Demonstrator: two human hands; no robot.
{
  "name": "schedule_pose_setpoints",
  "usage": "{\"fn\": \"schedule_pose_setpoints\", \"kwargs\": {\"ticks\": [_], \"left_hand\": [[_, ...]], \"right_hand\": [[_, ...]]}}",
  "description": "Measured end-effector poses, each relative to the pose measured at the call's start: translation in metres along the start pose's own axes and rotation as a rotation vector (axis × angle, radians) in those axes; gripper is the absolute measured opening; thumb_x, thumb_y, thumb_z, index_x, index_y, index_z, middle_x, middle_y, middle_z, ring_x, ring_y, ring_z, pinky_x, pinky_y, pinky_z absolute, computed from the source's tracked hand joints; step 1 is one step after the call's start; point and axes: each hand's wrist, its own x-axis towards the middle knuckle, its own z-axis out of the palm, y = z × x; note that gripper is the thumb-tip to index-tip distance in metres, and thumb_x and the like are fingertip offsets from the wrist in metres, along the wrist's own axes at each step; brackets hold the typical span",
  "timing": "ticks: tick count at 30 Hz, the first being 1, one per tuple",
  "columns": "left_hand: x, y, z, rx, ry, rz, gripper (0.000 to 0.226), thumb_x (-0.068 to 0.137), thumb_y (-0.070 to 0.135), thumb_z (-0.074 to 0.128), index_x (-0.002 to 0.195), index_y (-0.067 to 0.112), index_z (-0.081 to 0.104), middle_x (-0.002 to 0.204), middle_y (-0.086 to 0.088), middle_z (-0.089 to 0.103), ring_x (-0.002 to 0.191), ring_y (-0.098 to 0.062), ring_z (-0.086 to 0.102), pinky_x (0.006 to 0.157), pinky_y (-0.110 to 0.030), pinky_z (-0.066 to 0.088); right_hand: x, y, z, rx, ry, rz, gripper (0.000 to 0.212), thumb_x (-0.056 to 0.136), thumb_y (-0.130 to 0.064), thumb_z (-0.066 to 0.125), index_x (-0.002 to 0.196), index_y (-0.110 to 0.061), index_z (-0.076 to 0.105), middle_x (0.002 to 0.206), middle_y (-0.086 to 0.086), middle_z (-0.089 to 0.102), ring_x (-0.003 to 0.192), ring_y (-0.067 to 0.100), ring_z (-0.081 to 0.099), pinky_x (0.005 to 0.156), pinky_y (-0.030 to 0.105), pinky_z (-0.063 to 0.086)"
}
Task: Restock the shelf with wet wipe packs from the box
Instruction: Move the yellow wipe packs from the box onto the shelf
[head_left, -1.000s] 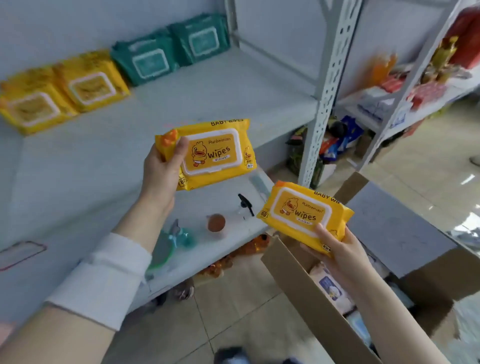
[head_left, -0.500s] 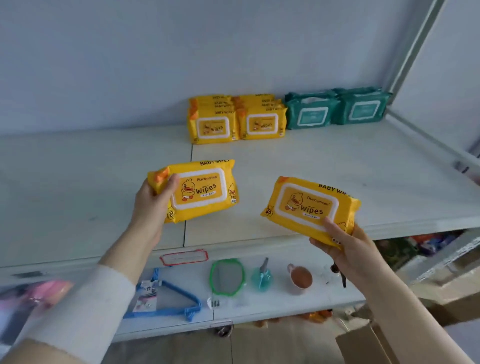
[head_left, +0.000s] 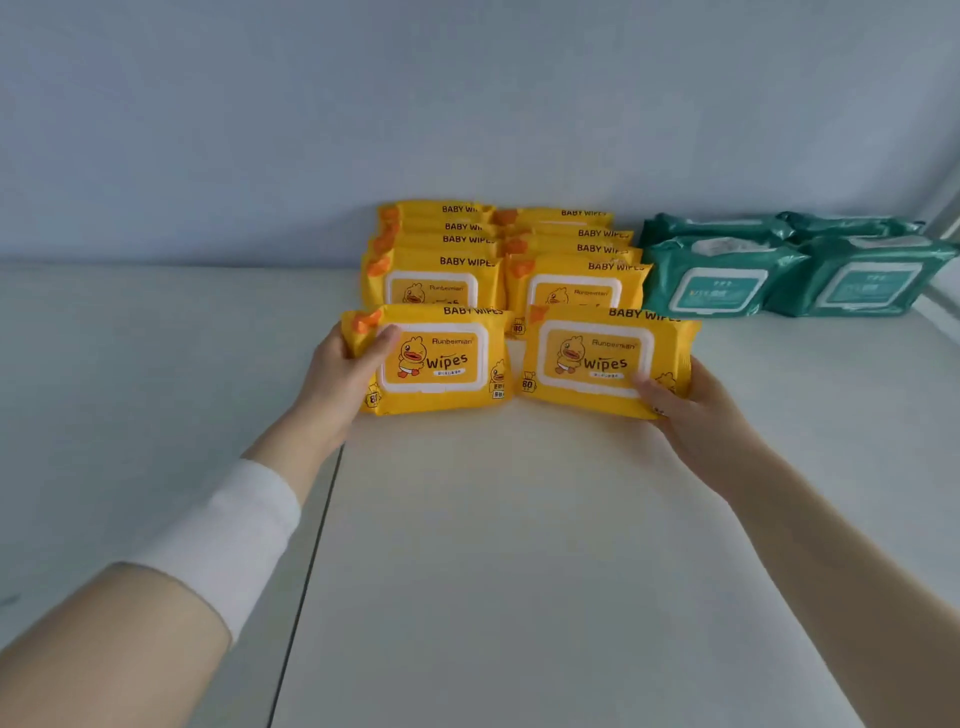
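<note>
My left hand (head_left: 337, 382) grips the left end of a yellow baby wipes pack (head_left: 441, 361), thumb on its front. My right hand (head_left: 691, 410) holds a second yellow pack (head_left: 597, 358) by its lower right corner. Both packs stand upright side by side on the white shelf (head_left: 519, 519), just in front of two rows of several yellow packs (head_left: 498, 260) lined up toward the back wall. The box is out of view.
Green wipe packs (head_left: 789, 270) stand in two rows to the right of the yellow ones. A seam (head_left: 311, 561) runs front to back between two shelf boards. A shelf upright (head_left: 948, 208) shows at the far right edge.
Both hands have carried their packs forward from in front of the shelf to just ahead of the yellow rows. The view has moved in close; the lower shelf and box have dropped out of sight.
</note>
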Motion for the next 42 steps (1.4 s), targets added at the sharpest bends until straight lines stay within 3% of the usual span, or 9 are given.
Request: {"fn": "schedule_pose_setpoints", "kwargs": {"ticks": [2, 4, 8, 11, 16, 20, 24, 33, 42], "left_hand": [[0.018, -0.005, 0.005, 0.027, 0.031, 0.004, 0.007, 0.090, 0.024, 0.058, 0.089, 0.030, 0.055, 0.092, 0.010, 0.065, 0.086, -0.007, 0.063, 0.075, -0.026, 0.051], [0.032, -0.008, 0.007, 0.118, 0.065, 0.037, 0.008, 0.089, 0.026, 0.060, 0.085, 0.031, 0.054, 0.090, 0.013, 0.062, 0.084, -0.005, 0.061, 0.070, -0.021, 0.048], [0.044, -0.012, 0.005, 0.276, 0.129, 0.073, 0.012, 0.085, 0.029, 0.065, 0.090, 0.023, 0.055, 0.091, 0.008, 0.061, 0.089, -0.013, 0.058, 0.073, -0.024, 0.047], [0.047, -0.007, 0.006, 0.379, 0.179, 0.102, 0.052, 0.080, 0.029, 0.071, 0.123, 0.009, 0.048, 0.115, -0.002, 0.055, 0.103, -0.014, 0.053, 0.086, -0.026, 0.042], [0.027, 0.005, 0.011, 0.828, 0.245, 0.292, 0.076, 0.081, 0.034, 0.069, 0.141, 0.006, 0.031, 0.142, -0.016, 0.037, 0.133, -0.031, 0.032, 0.110, -0.037, 0.023], [-0.018, 0.016, 0.042, 1.208, -0.076, 0.654, 0.057, 0.089, 0.030, 0.058, 0.137, 0.004, 0.040, 0.146, -0.018, 0.035, 0.136, -0.036, 0.028, 0.113, -0.045, 0.025], [-0.078, 0.040, 0.109, 1.435, -0.502, 0.767, 0.062, 0.093, 0.033, 0.050, 0.144, 0.008, 0.026, 0.145, -0.015, 0.039, 0.136, -0.030, 0.033, 0.111, -0.040, 0.028], [-0.251, 0.065, 0.296, 1.418, -0.834, 0.990, 0.049, 0.094, 0.031, 0.045, 0.136, 0.009, 0.036, 0.139, -0.015, 0.043, 0.128, -0.032, 0.038, 0.103, -0.041, 0.032], [-0.447, -0.045, 0.451, 1.324, -1.270, 0.967, 0.060, 0.094, 0.037, 0.047, 0.145, 0.014, 0.026, 0.146, -0.011, 0.038, 0.135, -0.030, 0.035, 0.108, -0.044, 0.031]], "right_hand": [[0.026, 0.002, 0.000, -0.180, 0.077, -0.027, 0.041, 0.081, -0.026, 0.069, 0.119, -0.017, 0.055, 0.108, -0.002, 0.065, 0.087, 0.006, 0.064, 0.076, 0.018, 0.053], [0.046, 0.007, -0.001, -0.343, 0.182, -0.066, 0.033, 0.085, -0.020, 0.066, 0.116, -0.017, 0.056, 0.102, -0.001, 0.061, 0.082, 0.010, 0.058, 0.069, 0.017, 0.047], [0.064, 0.015, 0.002, -0.470, 0.322, -0.061, 0.047, 0.080, -0.030, 0.071, 0.120, -0.011, 0.054, 0.103, 0.001, 0.059, 0.091, 0.018, 0.054, 0.078, 0.032, 0.046], [0.064, 0.012, 0.011, -0.542, 0.394, -0.033, 0.061, 0.081, -0.033, 0.070, 0.131, -0.009, 0.044, 0.111, 0.002, 0.055, 0.098, 0.017, 0.051, 0.080, 0.029, 0.042], [0.026, 0.005, 0.027, -0.820, 0.440, -0.001, 0.075, 0.089, -0.038, 0.058, 0.148, -0.011, 0.019, 0.150, 0.011, 0.030, 0.139, 0.027, 0.025, 0.114, 0.040, 0.023], [-0.035, 0.003, 0.019, -1.238, 0.360, 0.005, 0.070, 0.094, -0.038, 0.048, 0.150, -0.013, 0.014, 0.156, 0.012, 0.015, 0.146, 0.029, 0.008, 0.117, 0.040, 0.014], [-0.104, 0.002, -0.023, -1.500, 0.302, 0.095, 0.066, 0.096, -0.039, 0.042, 0.150, -0.013, 0.014, 0.158, 0.013, 0.006, 0.146, 0.031, -0.003, 0.118, 0.040, 0.007], [-0.284, 0.009, -0.190, -1.542, 0.464, 0.400, 0.066, 0.096, -0.045, 0.039, 0.149, -0.012, 0.017, 0.157, 0.013, 0.011, 0.146, 0.033, -0.001, 0.118, 0.046, 0.007], [-0.497, 0.142, -0.333, -1.313, 0.540, 0.889, 0.071, 0.094, -0.044, 0.043, 0.149, -0.012, 0.012, 0.158, 0.013, 0.010, 0.146, 0.034, -0.003, 0.119, 0.046, 0.007]]}}
